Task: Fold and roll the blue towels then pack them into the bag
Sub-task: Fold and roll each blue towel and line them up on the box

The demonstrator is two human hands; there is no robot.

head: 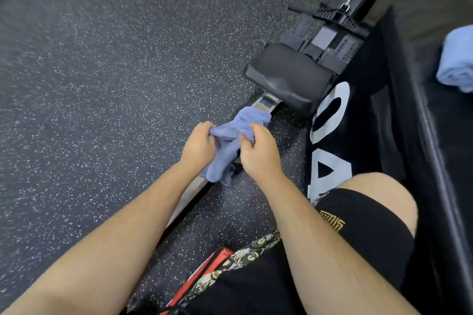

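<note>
Blue towel (pixel 231 140) bunched between both hands; left hand (pixel 198 146) and right hand (pixel 258 153) each pinch it with curled fingers. Its length runs 1-to-7 o'clock, hanging.

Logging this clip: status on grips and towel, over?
Left grip and right grip both hold crumpled blue towel, not yet folded. Second towel lies on black pad, far right. Rower seat ahead, not touching.

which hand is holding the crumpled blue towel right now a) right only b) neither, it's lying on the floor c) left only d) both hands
d: the left hand and the right hand each grip the blue towel, which hangs bunched between them above the speckled floor.
</note>
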